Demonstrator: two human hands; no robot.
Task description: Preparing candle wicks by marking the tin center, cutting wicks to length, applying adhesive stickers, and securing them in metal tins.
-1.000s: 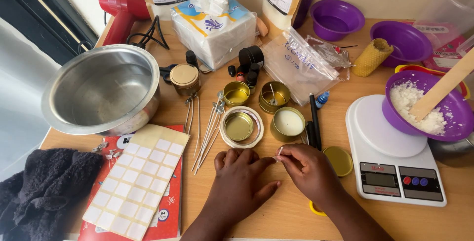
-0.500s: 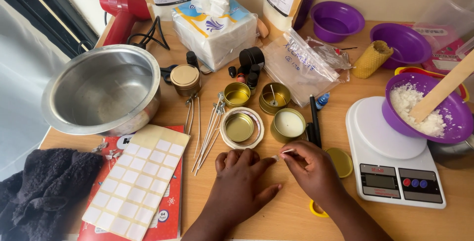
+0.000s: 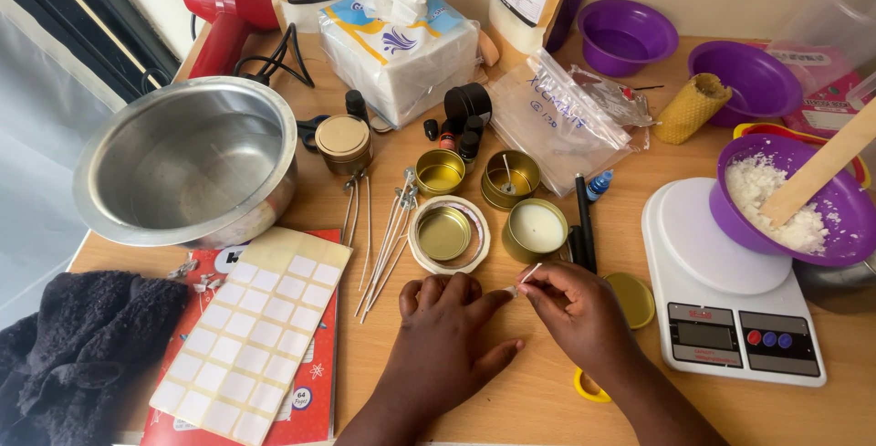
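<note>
My left hand [image 3: 443, 341] and my right hand [image 3: 579, 314] meet low in the middle of the wooden table [image 3: 511, 409]. Together their fingertips pinch a thin white candle wick [image 3: 526, 275] by its small base. Just beyond the hands lie a gold tin filled with white wax [image 3: 536, 229] and an empty gold tin inside a white tape ring [image 3: 446, 233]. Two more small gold tins [image 3: 511, 177] stand behind them. A bundle of loose wicks [image 3: 388, 241] lies left of the tape ring. A gold lid [image 3: 631, 298] rests by my right hand.
A steel bowl [image 3: 187, 158] and a sheet of white stickers [image 3: 251, 332] are at the left, with a dark cloth [image 3: 78, 350]. A white scale [image 3: 730, 295] at the right carries a purple bowl of wax flakes [image 3: 794, 204] with a wooden stick. A tissue pack [image 3: 401, 44] and a red dryer [image 3: 224, 8] stand behind.
The hands have barely moved; the wick between the fingertips has tilted slightly, its free end now pointing up and right toward the wax-filled tin.
</note>
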